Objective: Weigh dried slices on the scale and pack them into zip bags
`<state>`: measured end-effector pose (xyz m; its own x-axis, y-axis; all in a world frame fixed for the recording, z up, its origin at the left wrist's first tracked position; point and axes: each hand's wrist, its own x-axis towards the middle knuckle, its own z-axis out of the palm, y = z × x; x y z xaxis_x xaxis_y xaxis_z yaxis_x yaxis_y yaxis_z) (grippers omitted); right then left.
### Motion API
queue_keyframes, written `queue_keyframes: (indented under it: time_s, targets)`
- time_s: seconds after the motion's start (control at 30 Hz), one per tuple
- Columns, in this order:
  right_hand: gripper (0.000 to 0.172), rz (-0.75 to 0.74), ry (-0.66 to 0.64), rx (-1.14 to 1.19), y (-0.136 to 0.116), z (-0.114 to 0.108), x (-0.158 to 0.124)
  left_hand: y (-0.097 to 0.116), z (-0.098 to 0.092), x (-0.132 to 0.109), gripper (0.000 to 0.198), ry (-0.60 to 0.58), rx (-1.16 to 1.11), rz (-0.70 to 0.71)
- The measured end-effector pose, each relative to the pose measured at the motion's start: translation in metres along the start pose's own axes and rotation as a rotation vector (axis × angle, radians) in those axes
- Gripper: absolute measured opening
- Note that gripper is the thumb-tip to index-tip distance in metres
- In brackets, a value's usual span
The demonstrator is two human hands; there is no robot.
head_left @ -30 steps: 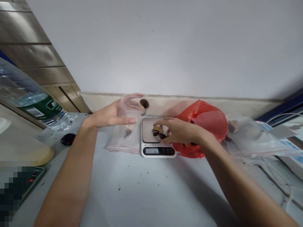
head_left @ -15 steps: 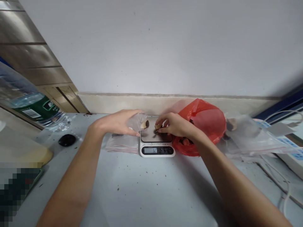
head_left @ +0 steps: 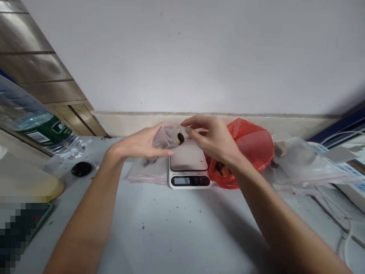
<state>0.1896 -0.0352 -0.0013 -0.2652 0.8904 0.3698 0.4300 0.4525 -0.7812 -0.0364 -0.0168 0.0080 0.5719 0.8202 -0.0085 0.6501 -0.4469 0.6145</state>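
Observation:
My left hand is wrapped round a clear plastic cup, tilted with its mouth facing right over the scale's back left corner. A dark brown and pale piece shows at the cup's mouth; its kind is unclear. My right hand is at that mouth, thumb and forefinger apart, with nothing visible between them. Below stands a white kitchen scale, its plate bare except for a small dark crumb. The display shows the digits 3 and 2. Beside it an open red plastic bag holds dark and reddish pieces, partly hidden by my right wrist.
Flat zip bags lie left of the scale. A fuller clear bag and white cables are at right. A large water bottle leans in at left, near a black oval object. The wall closes off the back.
My right hand has lifted off the scale plate and moved up to the cup's mouth. The small piece it held over the plate is gone from there. The cup has tilted and risen slightly.

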Motion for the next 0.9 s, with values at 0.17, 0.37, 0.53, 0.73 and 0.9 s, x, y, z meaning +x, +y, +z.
queue_keyframes:
  time_s: [0.17, 0.37, 0.53, 0.73, 0.9]
  targets:
    - [0.017, -0.183, -0.164, -0.038, 0.005, -0.022, -0.007, 0.007, -0.003, -0.002, 0.071, 0.014, -0.257, 0.118]
    - [0.019, -0.221, -0.275, -0.096, 0.006, -0.031, -0.008, 0.009, 0.013, 0.008, 0.052, 0.124, -0.444, 0.105]
    - [0.013, -0.267, -0.337, -0.059, 0.007, -0.033, -0.008, 0.015, 0.016, 0.012, 0.053, 0.252, -0.528, 0.127]
    - [0.023, -0.187, -0.065, 0.089, 0.0, -0.035, -0.01, 0.027, 0.012, 0.01, 0.053, 0.481, -0.429, 0.099]
    - [0.03, -0.21, 0.198, 0.081, -0.007, -0.044, -0.01, 0.036, 0.008, 0.005, 0.034, 0.562, -0.382, 0.093]
